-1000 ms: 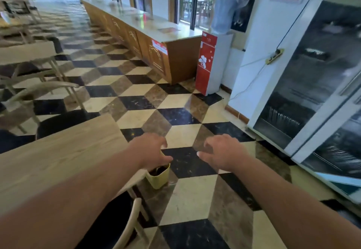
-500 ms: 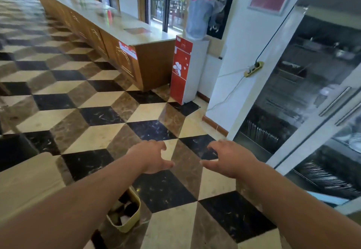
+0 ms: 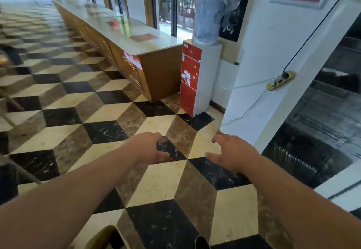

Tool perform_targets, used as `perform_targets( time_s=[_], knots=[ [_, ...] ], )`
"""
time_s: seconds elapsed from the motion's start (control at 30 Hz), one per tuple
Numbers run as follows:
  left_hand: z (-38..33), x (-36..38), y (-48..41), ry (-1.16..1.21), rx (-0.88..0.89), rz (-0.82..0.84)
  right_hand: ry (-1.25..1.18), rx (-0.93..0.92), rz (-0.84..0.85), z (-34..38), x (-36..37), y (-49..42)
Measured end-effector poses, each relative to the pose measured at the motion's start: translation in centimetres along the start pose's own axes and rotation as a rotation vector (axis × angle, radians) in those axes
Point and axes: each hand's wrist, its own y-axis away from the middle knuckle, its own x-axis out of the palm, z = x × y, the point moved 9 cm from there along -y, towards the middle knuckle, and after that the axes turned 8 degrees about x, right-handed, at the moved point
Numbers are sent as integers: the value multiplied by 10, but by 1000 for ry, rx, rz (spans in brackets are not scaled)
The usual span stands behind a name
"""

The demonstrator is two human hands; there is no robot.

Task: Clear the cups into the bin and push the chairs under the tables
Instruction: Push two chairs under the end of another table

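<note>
Both my arms reach out over the chequered floor, and neither hand holds anything. My left hand (image 3: 148,148) hangs with its fingers loosely curled and apart. My right hand (image 3: 233,154) is spread, palm turned inward. The rim of the yellow bin (image 3: 101,236) shows at the bottom edge, under my left forearm, mostly cut off. Blurred chair legs (image 3: 18,170) show at the far left edge. No cup or table is in view.
A long wooden counter (image 3: 148,67) runs along the windows ahead. A red water dispenser (image 3: 190,81) stands at its near end. A white wall corner with a power strip (image 3: 281,79) and a glass-door cabinet (image 3: 322,123) fill the right side. A shoe tip (image 3: 202,242) pokes in at the bottom.
The view has swung away from the wooden table, which has left the frame. The bin has slid to the bottom edge. Both hands stay out in front, holding nothing.
</note>
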Motion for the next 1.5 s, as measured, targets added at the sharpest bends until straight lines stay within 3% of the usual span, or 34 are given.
perform_targets(
  time_s=[0.2,0.33,0.7,0.93,1.1,1.3,1.5],
  knots=[
    [30,-35,-68,48,-226,15,-25,-153,115,12,-13,-145],
    [66,-75,-90,68,-309,-49,38,-339,86,61,-45,-228],
    [284,-90,-140,287,-568,-105,182,-699,80,309,-53,-382],
    [443,-132,-175,401,-663,-151,268,-757,122,461,-77,-477],
    [537,-190,-183,361,-747,-264,191,-841,109,568,-113,-532],
    [628,-225,-191,362,-830,-307,221,-956,131,687,-93,-591],
    [737,-225,-185,402,-1062,-340,307,-1148,144,821,-52,-661]
  ],
)
